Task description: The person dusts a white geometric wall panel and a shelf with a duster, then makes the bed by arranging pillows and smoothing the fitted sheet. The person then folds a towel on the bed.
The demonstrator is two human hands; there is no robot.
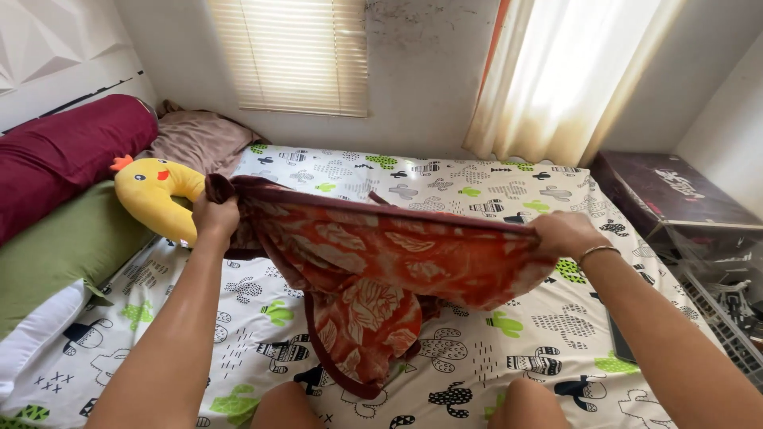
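Observation:
An orange-red garment point(373, 266) with a pale leaf and flower print and dark maroon trim hangs stretched between my two hands above the bed. My left hand point(214, 216) grips its left end, close to a yellow plush neck pillow point(155, 195). My right hand point(563, 234), a thin bracelet on its wrist, grips the right end. The garment's lower part droops onto the white bedsheet point(477, 349) printed with cacti. My knees show at the bottom edge.
A maroon bolster point(63, 155), a green pillow point(56, 246) and a mauve pillow point(195, 139) line the left side. A dark box point(668, 191) and a wire rack point(723, 310) stand right of the bed. Blinds and a curtain cover the windows behind.

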